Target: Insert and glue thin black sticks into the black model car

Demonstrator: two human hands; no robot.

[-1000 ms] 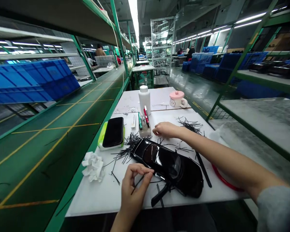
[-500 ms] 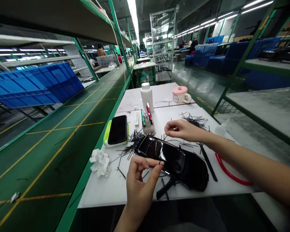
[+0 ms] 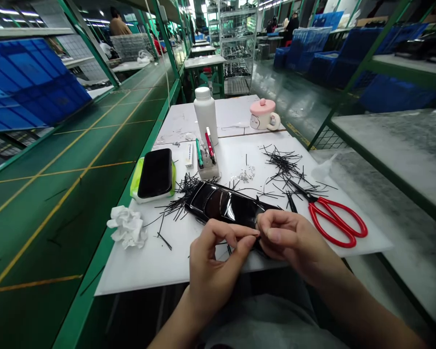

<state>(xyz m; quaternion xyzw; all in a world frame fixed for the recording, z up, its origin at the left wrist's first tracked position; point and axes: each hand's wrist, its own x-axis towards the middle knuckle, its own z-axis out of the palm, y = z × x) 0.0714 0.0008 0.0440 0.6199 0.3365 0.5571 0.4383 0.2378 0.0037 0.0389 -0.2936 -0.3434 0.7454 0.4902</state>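
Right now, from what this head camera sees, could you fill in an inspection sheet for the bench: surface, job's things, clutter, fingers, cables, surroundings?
Surface: white tabletop, flat, strewn with offcuts.
Job's things: glossy black toy car body lies near the front edge, just behind the hands.
Clutter: thin black strips, red scissors, phone, crumpled tissue, white bottle, pink-lidded mug, pens.
Fingers: left hand and right hand meet fingertip to fingertip, each pinched shut; what they pinch is too small to tell.
Cables: nothing seen.
Surroundings: green conveyor on the left, blue crates, people far off.
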